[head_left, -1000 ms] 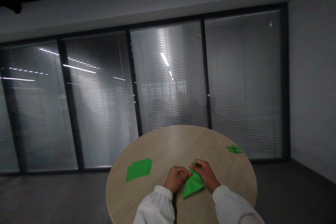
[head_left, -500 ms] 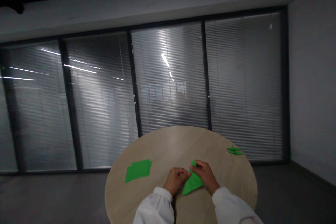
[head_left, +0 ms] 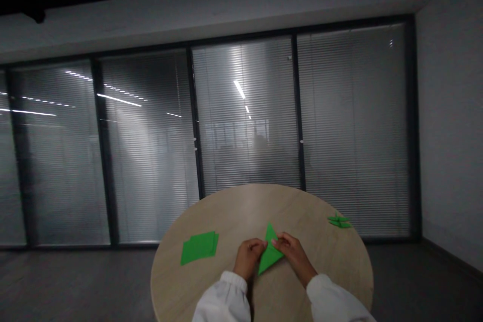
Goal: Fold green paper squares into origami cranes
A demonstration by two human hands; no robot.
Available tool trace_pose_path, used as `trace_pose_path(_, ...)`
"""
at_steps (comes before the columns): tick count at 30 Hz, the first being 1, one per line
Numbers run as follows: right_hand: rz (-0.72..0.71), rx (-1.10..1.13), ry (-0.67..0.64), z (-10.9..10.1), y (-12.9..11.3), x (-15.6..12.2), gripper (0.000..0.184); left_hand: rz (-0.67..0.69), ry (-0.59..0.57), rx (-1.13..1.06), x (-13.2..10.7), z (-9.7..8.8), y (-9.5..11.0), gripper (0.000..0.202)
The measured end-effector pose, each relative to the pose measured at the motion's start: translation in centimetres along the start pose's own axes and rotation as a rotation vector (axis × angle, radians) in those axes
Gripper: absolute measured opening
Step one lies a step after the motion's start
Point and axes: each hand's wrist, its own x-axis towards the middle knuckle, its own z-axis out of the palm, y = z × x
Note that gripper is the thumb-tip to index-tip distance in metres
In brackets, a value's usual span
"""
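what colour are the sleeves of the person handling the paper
The sleeves are white, or nearly so in this dim light; the head view shows them best.

A piece of bright green paper point(head_left: 270, 257) is forming a folded, roughly triangular shape. Its sharp tip is pointing toward the far side, and its wider end is facing near. The near left corner is reaching closer than the right one, so the bottom edge is running at a slant. The left hand point(head_left: 249, 256) and right hand point(head_left: 295, 252) are gripping it from both sides, partly hiding its edges, over the near middle of the table point(head_left: 256, 204).
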Motion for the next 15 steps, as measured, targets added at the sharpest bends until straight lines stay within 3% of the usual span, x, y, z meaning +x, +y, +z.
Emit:
trace_pose_path(6, 0.113, 0.005, -0.010, 0.7, 0.3, 1.2, 0.035, 0.026, 0.142, -0.010, 0.8, -0.7, -1.2, 0.052)
trace_pose_path(15, 0.137, 0.013, -0.018, 1.0, 2.2, 2.1, 0.039, 0.066, 0.349, 0.016, 0.7, -1.5, -1.3, 0.049)
